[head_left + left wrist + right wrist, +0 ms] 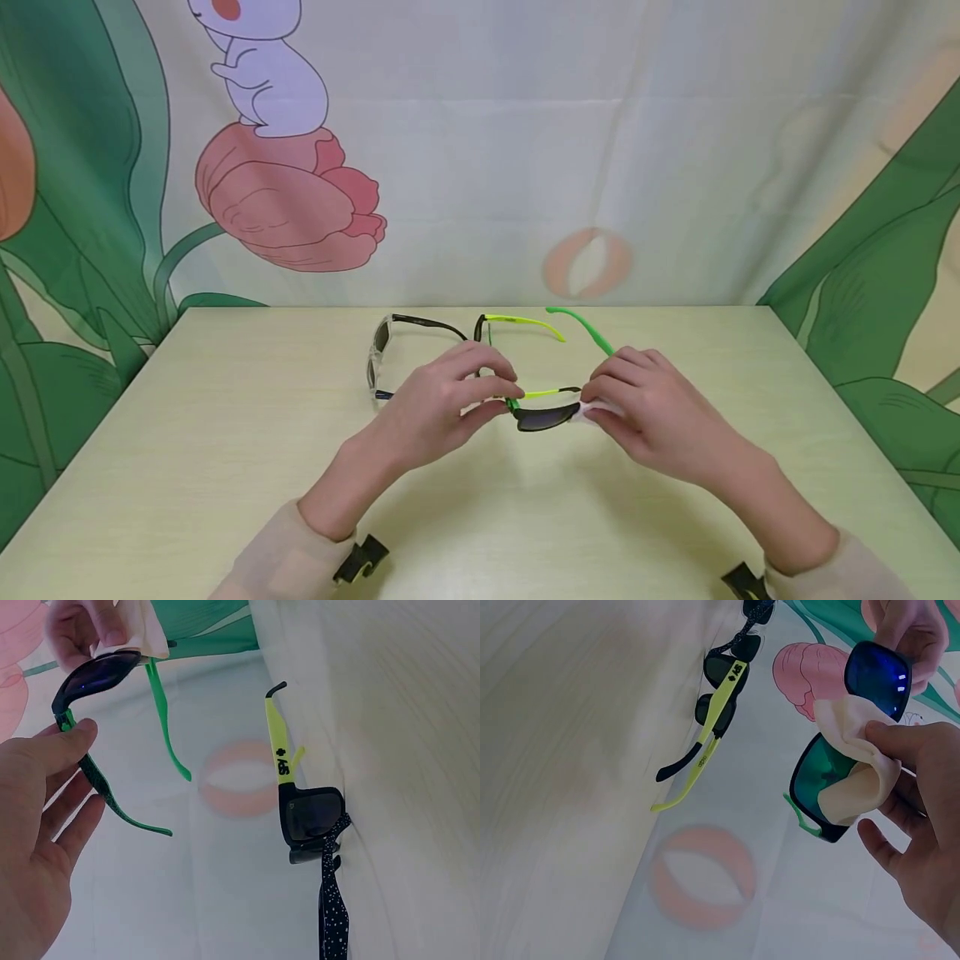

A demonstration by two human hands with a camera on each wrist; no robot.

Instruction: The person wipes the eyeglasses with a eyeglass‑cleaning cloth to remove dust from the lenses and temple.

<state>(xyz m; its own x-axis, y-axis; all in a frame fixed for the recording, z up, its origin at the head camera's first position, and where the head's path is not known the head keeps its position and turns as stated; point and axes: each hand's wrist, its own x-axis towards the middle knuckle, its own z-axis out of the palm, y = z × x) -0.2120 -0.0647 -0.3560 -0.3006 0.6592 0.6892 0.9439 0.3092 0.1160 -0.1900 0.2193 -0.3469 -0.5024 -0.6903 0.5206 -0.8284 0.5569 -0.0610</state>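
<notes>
Held above the table is a pair of sunglasses (pixel 547 417) with a black frame, green temples and blue-green mirrored lenses. My left hand (pixel 450 400) pinches it by the hinge end of one temple, thumb against fingers. With my right hand (pixel 660 412) I grip a cream cloth (pixel 859 757), folded over the sunglasses near the bridge and part of one lens. In the right wrist view the thumb presses the cloth and the other lens shows bare. One green temple (pixel 166 724) points away from me, unfolded.
Behind my hands, sunglasses with yellow temples (pixel 525 319) stand on the table (pixel 262 467). To their left are clear-framed sunglasses with dark temples (pixel 372 358), partly behind my left hand. A printed curtain (pixel 480 167) hangs along the table's far edge.
</notes>
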